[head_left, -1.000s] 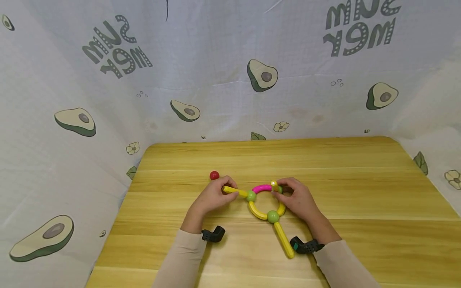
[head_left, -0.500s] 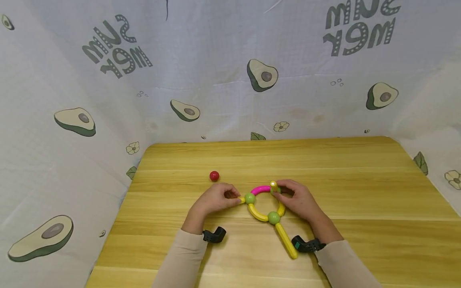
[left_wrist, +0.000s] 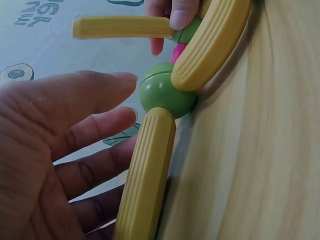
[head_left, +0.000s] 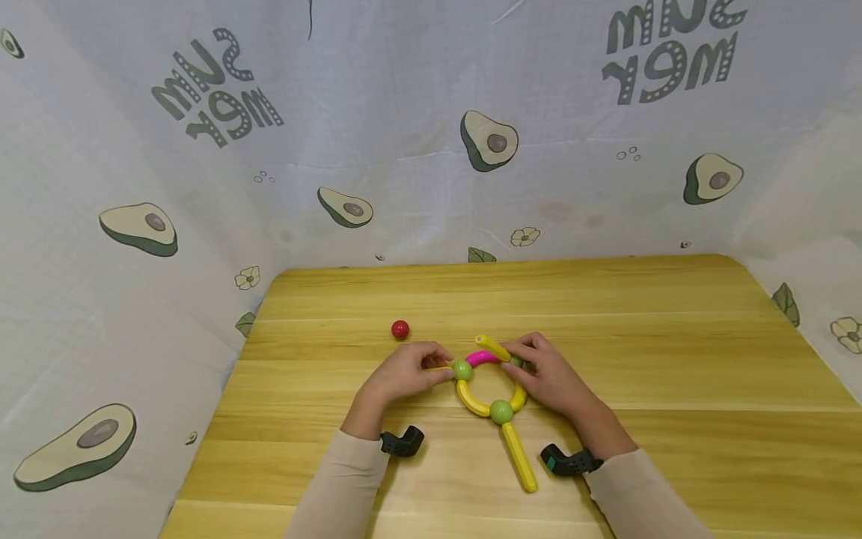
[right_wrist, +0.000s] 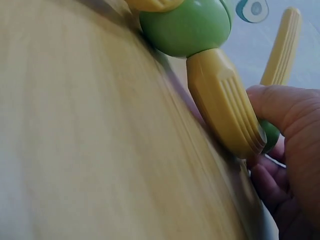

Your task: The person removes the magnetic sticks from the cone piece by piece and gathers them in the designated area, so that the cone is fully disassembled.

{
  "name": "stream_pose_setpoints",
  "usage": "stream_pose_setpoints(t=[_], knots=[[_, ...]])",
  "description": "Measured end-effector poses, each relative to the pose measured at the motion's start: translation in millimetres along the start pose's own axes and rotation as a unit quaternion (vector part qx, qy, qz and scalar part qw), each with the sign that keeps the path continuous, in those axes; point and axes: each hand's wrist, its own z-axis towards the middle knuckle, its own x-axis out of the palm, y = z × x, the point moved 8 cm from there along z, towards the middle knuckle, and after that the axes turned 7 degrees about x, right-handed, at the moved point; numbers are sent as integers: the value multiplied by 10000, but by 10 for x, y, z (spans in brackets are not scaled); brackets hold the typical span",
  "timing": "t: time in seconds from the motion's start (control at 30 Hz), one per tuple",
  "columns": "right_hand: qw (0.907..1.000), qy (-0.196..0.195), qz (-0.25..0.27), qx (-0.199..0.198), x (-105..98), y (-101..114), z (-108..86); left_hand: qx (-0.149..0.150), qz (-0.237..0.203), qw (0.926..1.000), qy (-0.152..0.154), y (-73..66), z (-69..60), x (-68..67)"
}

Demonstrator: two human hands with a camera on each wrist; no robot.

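While three balls (head_left: pixel 501 412) bear three straight sticks (head_left: pixel 519 458), the right grip (head_left: pixel 548 374) pinches one ball (right_wrist: pixel 270 136), left grip (head_left: pixel 404 372) slack.

Passable lane over table (head_left: pixel 680 359), right of frame. Centre blocked: ring (head_left: pixel 473 399) between left hand (head_left: pixel 406 369) and right hand (head_left: pixel 552 374), raised stick (head_left: pixel 492 347) at its top, lower stick (head_left: pixel 519 458) below. Red ball (head_left: pixel 400 329) obstructs just above left hand in frame.

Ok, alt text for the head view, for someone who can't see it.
A person's right hand pinches a green ball on a ring of curved yellow and pink pieces; the left hand is beside another green ball. A yellow stick extends from the ring toward the viewer; a red ball lies apart on the wooden table.
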Motion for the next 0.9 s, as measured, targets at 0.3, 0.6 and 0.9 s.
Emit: stream_pose_setpoints(t=[0.3, 0.6, 0.9], knots=[[9988, -103, -275, -386, 31, 89, -19, 743, -319, 9939, -751, -177, 66, 22], [9999, -109, -131, -14, 24, 42, 8, 1226, -172, 9866, -1058, -273, 55, 33], [9997, -122, 204, 48, 11, 10, -4, 899, -84, 9915, -932, -186, 69, 31]])
